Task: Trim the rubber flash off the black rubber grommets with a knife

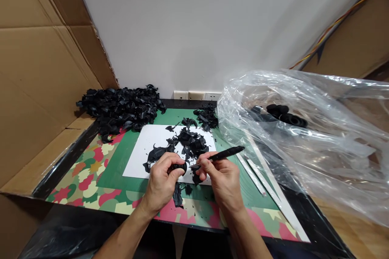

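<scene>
Between the thumb and fingers of my left hand [162,180] is a small round black rubber-like part [183,167], partly hidden by the fingers. My right hand [223,180] grips a pen-like craft knife [227,153] with a black handle. Its thin metal tip points left, close to the round part; whether it touches I cannot tell. Both hands are over a white sheet [138,153] strewn with black scraps and ribbed black pieces [194,142]. A few black scraps [178,196] lie in front of the sheet.
A large heap of black pieces [121,107] fills the back left, with a smaller pile [207,116] behind the sheet. At right, a clear plastic bag [328,145] holds round black parts [288,117]. White strips [273,194] lie on the green mat [118,170]. Cardboard [45,60] stands left.
</scene>
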